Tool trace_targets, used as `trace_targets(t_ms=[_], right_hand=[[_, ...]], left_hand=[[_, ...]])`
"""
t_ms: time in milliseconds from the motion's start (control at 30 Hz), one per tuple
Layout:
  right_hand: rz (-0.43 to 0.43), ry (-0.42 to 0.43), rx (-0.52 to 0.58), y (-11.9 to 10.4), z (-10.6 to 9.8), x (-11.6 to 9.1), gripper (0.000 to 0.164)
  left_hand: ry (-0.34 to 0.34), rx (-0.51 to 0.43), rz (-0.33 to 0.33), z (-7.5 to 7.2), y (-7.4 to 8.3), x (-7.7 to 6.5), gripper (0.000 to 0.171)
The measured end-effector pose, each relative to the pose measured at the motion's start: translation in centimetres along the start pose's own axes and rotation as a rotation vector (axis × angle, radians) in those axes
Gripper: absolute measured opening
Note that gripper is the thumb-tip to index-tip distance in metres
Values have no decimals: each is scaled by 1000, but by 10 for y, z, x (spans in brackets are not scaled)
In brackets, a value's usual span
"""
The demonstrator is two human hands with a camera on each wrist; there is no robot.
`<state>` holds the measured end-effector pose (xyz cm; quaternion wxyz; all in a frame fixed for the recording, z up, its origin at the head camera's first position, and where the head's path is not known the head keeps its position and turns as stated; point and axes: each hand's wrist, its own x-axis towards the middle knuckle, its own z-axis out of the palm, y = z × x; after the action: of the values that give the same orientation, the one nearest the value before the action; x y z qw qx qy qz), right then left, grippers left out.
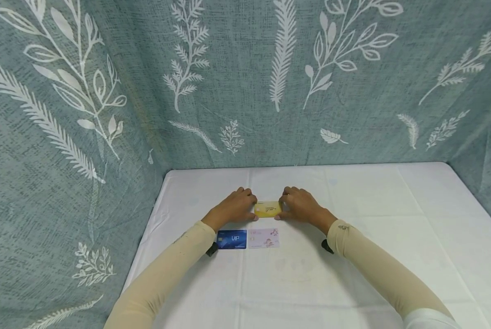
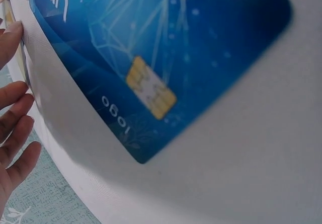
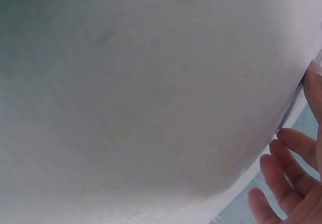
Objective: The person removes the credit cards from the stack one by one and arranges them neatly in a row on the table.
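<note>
A yellow card lies between the two hands, over the table's middle. My left hand pinches its left end between thumb and forefinger, while my right hand does the same at the right end. In the left wrist view the left fingers show at the frame's edge; the right fingers appear at the right of the other wrist view. Closer to me, a blue VIP card with a gold chip sits side by side with a pale pink card, both flat on the cloth.
A white cloth with fold lines covers the table. Grey-green curtains with white leaf prints hang behind it and at its sides. Small black wrist devices show under the sleeves, the left one right by the blue card.
</note>
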<state>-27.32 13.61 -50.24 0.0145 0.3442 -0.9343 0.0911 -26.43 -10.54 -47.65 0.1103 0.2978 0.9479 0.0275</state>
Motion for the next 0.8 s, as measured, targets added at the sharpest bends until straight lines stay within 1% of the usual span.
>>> trace_targets(t_ms=[167,333,600,800], right_hand=[[-4,6,3,0,0,0,52],[0,7,17,0,1,-1,52],[8,13,22,-2,-1,-2,52],[16,0,26,-3,-1,-1,52]], left_hand=[[-13,-19,-9,-1,0,1,54],[-24,0,-6,-2,0,1,55],[-16,-2,2,-3,0,1,54],[-19,-1,-3,-3,0,2,55]])
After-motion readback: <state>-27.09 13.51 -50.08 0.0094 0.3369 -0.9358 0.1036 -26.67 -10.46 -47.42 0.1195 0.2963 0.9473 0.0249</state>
